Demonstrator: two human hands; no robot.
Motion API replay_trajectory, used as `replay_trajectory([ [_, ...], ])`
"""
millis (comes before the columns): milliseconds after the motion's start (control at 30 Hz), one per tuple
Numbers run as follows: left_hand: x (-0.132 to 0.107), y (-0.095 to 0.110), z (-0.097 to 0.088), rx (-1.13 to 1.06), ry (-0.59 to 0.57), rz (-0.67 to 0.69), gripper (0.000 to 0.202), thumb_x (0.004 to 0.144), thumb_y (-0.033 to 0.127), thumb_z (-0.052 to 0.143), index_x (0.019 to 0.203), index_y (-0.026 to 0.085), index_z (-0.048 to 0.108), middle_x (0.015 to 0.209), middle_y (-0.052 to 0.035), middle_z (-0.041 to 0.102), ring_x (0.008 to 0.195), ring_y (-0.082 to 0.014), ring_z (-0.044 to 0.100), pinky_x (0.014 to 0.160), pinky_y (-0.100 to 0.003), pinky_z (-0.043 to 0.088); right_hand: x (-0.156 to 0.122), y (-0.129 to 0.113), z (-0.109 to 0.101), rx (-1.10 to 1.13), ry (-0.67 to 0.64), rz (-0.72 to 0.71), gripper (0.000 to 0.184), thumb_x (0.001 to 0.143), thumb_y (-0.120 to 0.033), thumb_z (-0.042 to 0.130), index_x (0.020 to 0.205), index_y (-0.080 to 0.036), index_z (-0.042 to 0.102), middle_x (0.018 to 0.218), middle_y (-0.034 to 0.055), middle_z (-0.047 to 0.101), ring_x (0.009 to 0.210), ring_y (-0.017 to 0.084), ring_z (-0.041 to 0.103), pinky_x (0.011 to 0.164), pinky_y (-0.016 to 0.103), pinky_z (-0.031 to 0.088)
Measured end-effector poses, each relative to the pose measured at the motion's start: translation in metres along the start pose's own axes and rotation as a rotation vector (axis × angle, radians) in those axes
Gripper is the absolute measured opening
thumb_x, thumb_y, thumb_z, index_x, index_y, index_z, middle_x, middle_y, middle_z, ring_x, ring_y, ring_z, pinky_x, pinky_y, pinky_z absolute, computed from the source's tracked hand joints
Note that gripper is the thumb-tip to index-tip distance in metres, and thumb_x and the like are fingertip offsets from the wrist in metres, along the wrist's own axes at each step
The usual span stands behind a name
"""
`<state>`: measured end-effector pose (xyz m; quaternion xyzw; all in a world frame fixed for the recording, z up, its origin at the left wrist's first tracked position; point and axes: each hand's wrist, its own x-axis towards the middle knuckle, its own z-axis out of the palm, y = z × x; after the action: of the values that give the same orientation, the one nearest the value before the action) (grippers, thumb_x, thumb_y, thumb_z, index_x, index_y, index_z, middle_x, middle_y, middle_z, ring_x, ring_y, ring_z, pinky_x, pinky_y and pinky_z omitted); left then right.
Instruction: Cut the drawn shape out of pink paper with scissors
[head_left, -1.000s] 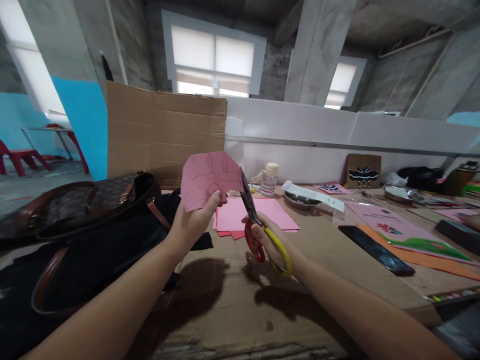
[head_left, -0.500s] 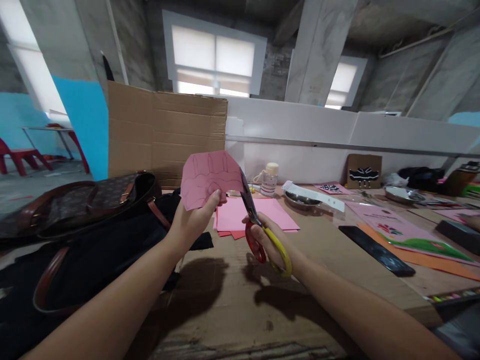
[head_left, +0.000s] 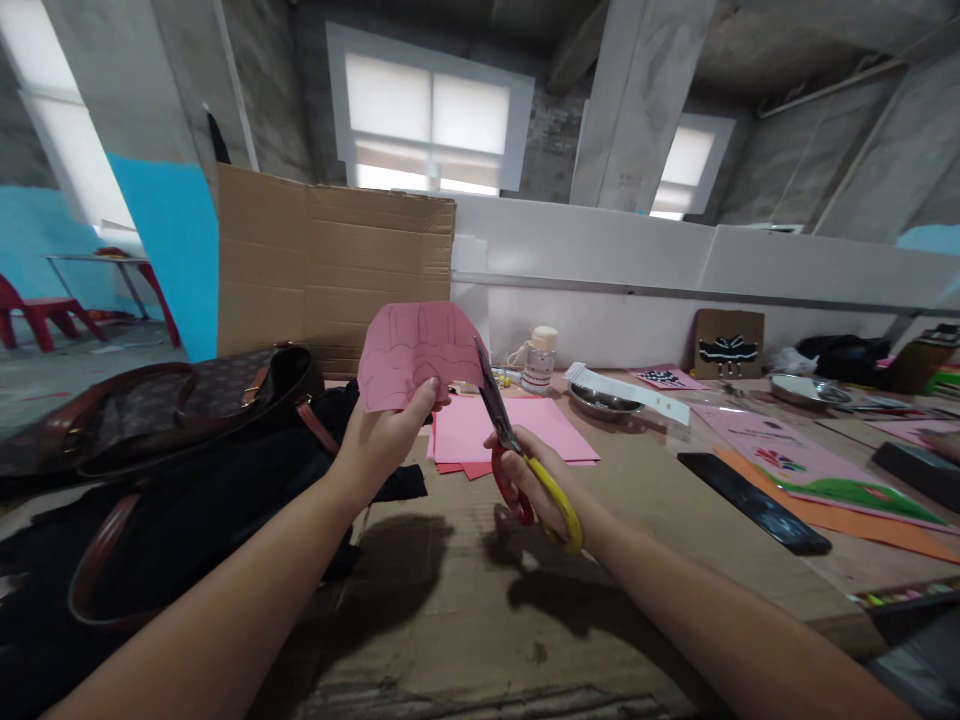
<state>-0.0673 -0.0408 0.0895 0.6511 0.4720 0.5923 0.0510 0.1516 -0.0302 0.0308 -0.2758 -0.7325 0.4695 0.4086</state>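
Observation:
My left hand [head_left: 390,430] pinches a piece of pink paper [head_left: 420,345] by its lower edge, thumb in front. Dark pencil outlines run across the paper, and its corners are cut away. In my right hand [head_left: 536,480] is a pair of scissors [head_left: 553,500] with one red and one yellow handle loop. Their blades point up and to the left, at the right edge of the pink paper. Whether the blades are parted is hard to see. Below the paper, a stack of pink sheets [head_left: 517,430] with red ones under it lies on the table.
A brown handbag [head_left: 247,400] and black cloth [head_left: 225,530] lie on the left. Behind stand a cardboard panel [head_left: 337,270] and a white-capped bottle [head_left: 540,360]. To the right are a metal bowl [head_left: 600,402], a black phone-like slab [head_left: 754,502] and pink artwork [head_left: 795,450].
The pink paper has tilted and shifted slightly to the left in my left hand. My right hand and the scissors have hardly moved.

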Motion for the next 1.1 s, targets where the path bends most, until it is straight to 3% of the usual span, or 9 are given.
replay_trajectory([
  [133, 0.0, 0.001, -0.001, 0.039, 0.006, 0.029, 0.029, 0.093, 0.042, 0.054, 0.085, 0.019, 0.07, 0.086, -0.0076, 0.076, 0.092, -0.0258, 0.072, 0.098, -0.042, 0.051, 0.0, 0.003, 0.001, 0.071, -0.025, -0.023, 0.051, 0.093, -0.067, 0.05, 0.116, -0.022, 0.05, 0.07, -0.0062, 0.044, 0.046, 0.007, 0.042, 0.04, 0.019, 0.039],
  [333, -0.001, 0.003, -0.002, 0.014, 0.0, 0.008, 0.03, 0.093, 0.044, 0.054, 0.083, 0.02, 0.069, 0.081, -0.0061, 0.076, 0.086, -0.0252, 0.072, 0.092, -0.039, 0.054, -0.001, 0.002, 0.001, 0.076, -0.038, -0.046, 0.05, 0.092, -0.066, 0.052, 0.117, -0.023, 0.051, 0.072, -0.0062, 0.044, 0.047, 0.007, 0.041, 0.044, 0.02, 0.04],
  [533, 0.0, 0.01, -0.002, 0.07, 0.026, 0.134, 0.021, 0.093, 0.035, 0.053, 0.085, 0.022, 0.068, 0.091, -0.0051, 0.074, 0.093, -0.0243, 0.069, 0.097, -0.038, 0.05, 0.001, 0.004, 0.0, 0.05, -0.016, -0.033, 0.049, 0.094, -0.065, 0.05, 0.118, -0.023, 0.05, 0.074, -0.0046, 0.046, 0.048, 0.008, 0.042, 0.041, 0.02, 0.039],
  [1100, -0.001, 0.007, -0.003, 0.014, -0.025, 0.026, 0.029, 0.093, 0.042, 0.054, 0.084, 0.019, 0.07, 0.083, -0.0068, 0.076, 0.093, -0.026, 0.071, 0.101, -0.042, 0.049, 0.0, 0.005, -0.001, 0.032, -0.019, -0.062, 0.048, 0.095, -0.064, 0.05, 0.119, -0.022, 0.05, 0.072, -0.0052, 0.045, 0.048, 0.007, 0.043, 0.039, 0.018, 0.038],
])
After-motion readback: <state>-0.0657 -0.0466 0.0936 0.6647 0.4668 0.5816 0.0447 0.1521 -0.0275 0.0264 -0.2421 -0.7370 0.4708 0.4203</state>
